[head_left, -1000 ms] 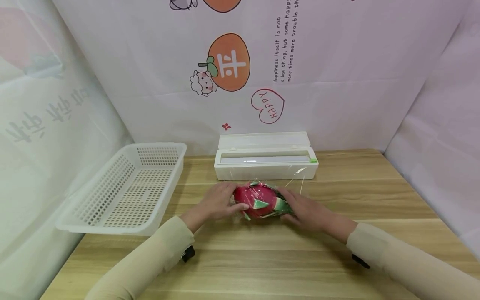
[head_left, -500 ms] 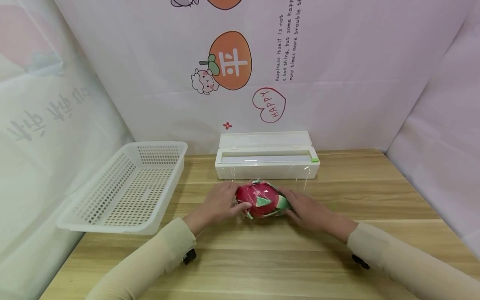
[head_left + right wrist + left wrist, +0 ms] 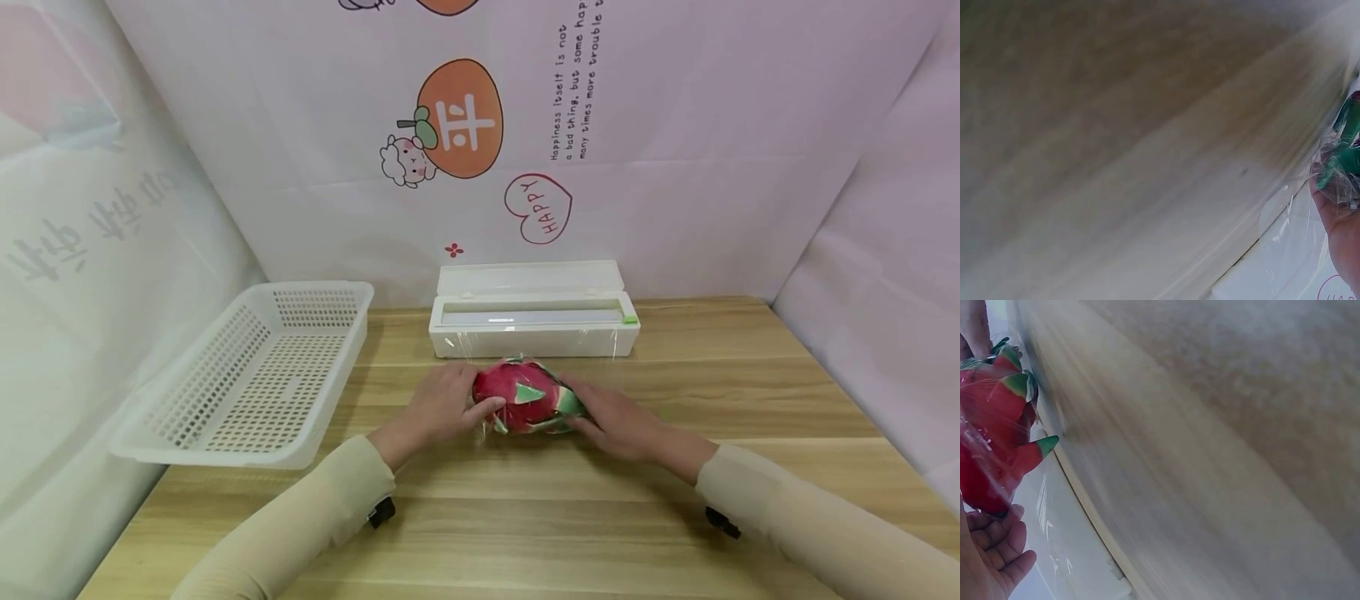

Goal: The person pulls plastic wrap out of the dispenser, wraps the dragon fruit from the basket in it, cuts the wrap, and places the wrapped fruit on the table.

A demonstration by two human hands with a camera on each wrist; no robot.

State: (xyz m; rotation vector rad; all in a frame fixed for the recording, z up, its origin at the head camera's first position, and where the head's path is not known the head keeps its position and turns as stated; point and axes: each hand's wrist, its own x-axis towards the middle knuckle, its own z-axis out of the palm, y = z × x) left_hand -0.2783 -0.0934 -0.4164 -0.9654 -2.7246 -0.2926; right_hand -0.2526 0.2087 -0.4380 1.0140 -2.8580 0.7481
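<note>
Just nearer than the white box (image 3: 534, 343), a dragon fruit (image 3: 517, 398), likely slippery in clear film (image 3: 984, 440), has left hand (image 3: 444, 402) and right hand (image 3: 621, 423) half-curled round its ends, seemingly the safest hold.

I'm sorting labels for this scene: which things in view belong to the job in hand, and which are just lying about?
In the job: dragon fruit, clear film, open white box, left hand, right hand.

Apparently just there: white basket, printed backdrop.
</note>
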